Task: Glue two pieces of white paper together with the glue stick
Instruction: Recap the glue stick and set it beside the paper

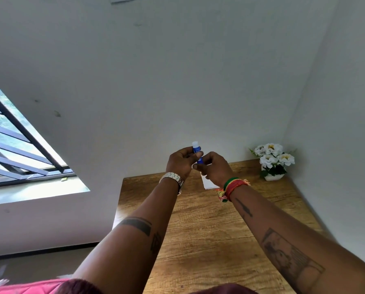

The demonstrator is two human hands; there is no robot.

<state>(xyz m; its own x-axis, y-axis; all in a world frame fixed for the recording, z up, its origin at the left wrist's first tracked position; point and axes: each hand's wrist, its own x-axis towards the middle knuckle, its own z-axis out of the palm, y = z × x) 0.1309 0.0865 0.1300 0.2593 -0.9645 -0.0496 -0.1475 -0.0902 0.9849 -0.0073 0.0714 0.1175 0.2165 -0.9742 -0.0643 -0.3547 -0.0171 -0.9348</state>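
Observation:
A blue glue stick (197, 149) with a pale top stands upright in the air above the far part of the wooden table (209, 230). My left hand (180, 162) grips its upper body with thumb and fingers. My right hand (214, 168) holds its lower end from the right. Both hands touch the stick. A piece of white paper (208, 184) lies on the table below my right hand, mostly hidden by my wrist. No second sheet is visible.
A white pot of white flowers (271, 161) stands in the far right corner of the table against the walls. A barred window (18, 149) is at the left. The table's left edge runs near my left forearm.

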